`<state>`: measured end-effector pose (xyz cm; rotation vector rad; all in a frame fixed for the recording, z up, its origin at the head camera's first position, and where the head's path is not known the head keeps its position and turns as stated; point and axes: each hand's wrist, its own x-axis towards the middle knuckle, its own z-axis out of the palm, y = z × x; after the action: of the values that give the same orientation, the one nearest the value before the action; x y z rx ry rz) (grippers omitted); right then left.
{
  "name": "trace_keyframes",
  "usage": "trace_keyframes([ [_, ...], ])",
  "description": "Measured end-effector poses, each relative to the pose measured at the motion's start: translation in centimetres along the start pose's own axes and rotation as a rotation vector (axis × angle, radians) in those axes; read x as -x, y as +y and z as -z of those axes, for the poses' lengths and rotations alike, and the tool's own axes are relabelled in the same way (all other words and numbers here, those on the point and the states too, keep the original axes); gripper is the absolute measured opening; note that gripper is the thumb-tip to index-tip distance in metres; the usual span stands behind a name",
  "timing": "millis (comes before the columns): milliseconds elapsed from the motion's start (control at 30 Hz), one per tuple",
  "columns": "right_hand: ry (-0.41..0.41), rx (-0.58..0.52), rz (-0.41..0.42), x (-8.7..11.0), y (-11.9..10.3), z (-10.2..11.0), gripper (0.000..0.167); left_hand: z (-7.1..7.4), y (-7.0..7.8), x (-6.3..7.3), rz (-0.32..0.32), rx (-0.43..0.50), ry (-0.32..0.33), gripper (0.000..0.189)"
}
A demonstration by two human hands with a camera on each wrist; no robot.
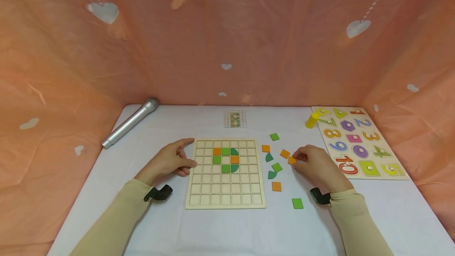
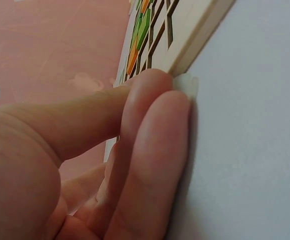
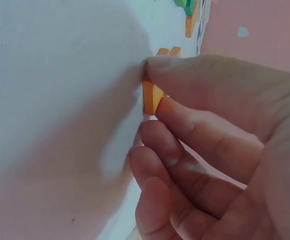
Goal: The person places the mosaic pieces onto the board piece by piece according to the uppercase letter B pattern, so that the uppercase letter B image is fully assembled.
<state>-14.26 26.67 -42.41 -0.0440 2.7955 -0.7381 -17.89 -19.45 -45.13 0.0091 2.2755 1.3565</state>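
My left hand (image 1: 170,159) is at the left side of a wooden grid board (image 1: 226,204). Its thumb lies over the rim, its index finger reaches to the far left corner, and curled fingertips (image 2: 167,112) rest beside the edge. Orange and green square tiles and dark green quarter-round tiles sit in the board's upper middle cells. To the right of the board, my right hand (image 1: 318,165) pinches an orange square tile (image 3: 150,97) between thumb and index finger, low over the table. Another orange tile (image 1: 284,153) lies right beside it.
Loose tiles are scattered right of the board, with a green square (image 1: 298,203) nearest me. Behind the board lies a small pattern card (image 1: 235,119). A silver microphone (image 1: 131,123) lies far left; a yellow cylinder (image 1: 312,120) and a number puzzle board (image 1: 384,175) are right.
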Motion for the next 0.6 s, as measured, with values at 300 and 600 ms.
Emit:
trace_keyframes([
  [300,-0.024,-0.003,-0.022,0.16,0.09,0.24,0.023,0.01,0.21,0.02,-0.01,-0.02,-0.001,0.095],
  [600,-0.002,0.008,0.023,0.21,-0.31,0.33,0.022,0.13,-0.13,-0.12,-0.016,-0.029,-0.005,0.096],
])
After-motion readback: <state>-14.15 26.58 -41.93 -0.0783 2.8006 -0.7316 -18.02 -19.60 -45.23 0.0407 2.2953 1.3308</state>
